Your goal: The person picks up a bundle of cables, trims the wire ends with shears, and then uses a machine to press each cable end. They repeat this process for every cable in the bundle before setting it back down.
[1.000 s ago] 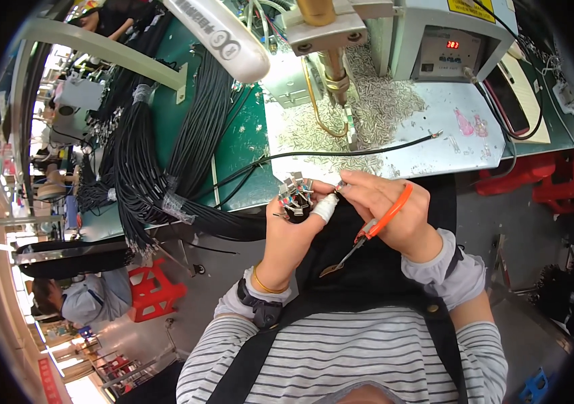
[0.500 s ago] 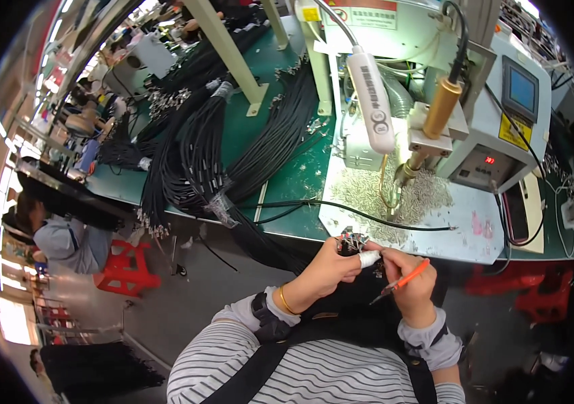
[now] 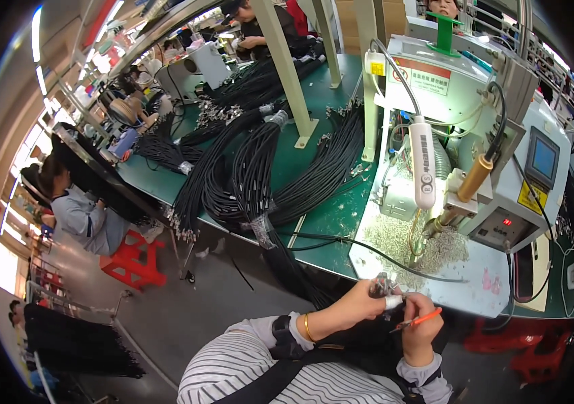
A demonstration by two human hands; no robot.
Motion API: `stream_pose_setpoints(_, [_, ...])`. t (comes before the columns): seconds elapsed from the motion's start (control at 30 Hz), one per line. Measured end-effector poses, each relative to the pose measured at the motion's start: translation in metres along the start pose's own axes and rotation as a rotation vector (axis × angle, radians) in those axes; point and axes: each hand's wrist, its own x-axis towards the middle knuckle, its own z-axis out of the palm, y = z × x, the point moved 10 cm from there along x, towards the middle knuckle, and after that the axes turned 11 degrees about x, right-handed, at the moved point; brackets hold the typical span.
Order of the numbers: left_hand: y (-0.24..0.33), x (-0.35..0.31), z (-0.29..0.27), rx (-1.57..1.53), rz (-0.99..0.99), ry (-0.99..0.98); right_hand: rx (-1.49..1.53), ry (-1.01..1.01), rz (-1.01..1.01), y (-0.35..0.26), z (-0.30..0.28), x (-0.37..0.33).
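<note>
In front of the bench edge, my left hand [image 3: 365, 301] is closed around a small cluster of metal-tipped cable ends [image 3: 384, 285]. White tape wraps one of its fingers. Close beside it, my right hand [image 3: 421, 333] grips an orange-handled tool [image 3: 429, 316] with a thin, dark metal tip pointing left. Its thumb and finger come up against the taped finger, and whatever is between them is too small to make out. A single black cable [image 3: 394, 257] lies across the bench just beyond my hands.
Thick bundles of black cables [image 3: 250, 168] cover the green bench [image 3: 324, 252] on the left and hang over its edge. Ahead stands a machine with a brass-coloured cylinder [image 3: 475, 178] above a pile of small metal bits [image 3: 445, 252]. A control box [image 3: 509, 195] is right; red stools [image 3: 132, 259] stand below.
The whole view has shifted, so the bench and machine appear lower and farther right. Both hands stay together, and the orange-handled tool lies at a flatter angle.
</note>
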Motion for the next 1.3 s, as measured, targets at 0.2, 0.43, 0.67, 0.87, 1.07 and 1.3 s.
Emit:
stream_pose_setpoints(0.2, [0.006,0.004,-0.010,0.052,-0.058,0.066,0.044,-0.012,0.092,0.003,0.000,0.003])
stream_pose_setpoints(0.43, [0.035,0.009,-0.018,0.009,0.090,0.152,0.212,-0.088,0.599,0.045,-0.007,0.002])
stream_pose_setpoints(0.67, [0.033,0.005,-0.012,0.050,0.169,0.198,-0.050,-0.224,0.668,0.044,0.007,-0.011])
stream_pose_setpoints(0.87, [0.042,0.000,-0.014,0.112,0.241,0.238,-0.065,-0.282,0.684,0.044,0.016,-0.015])
stream_pose_setpoints(1.07, [0.044,0.010,-0.022,0.161,0.202,0.238,0.072,-0.266,0.640,0.052,0.025,-0.022])
stream_pose_setpoints(1.3, [0.027,0.055,-0.009,-0.086,-0.102,-0.059,0.626,-0.101,1.048,0.076,0.023,-0.042])
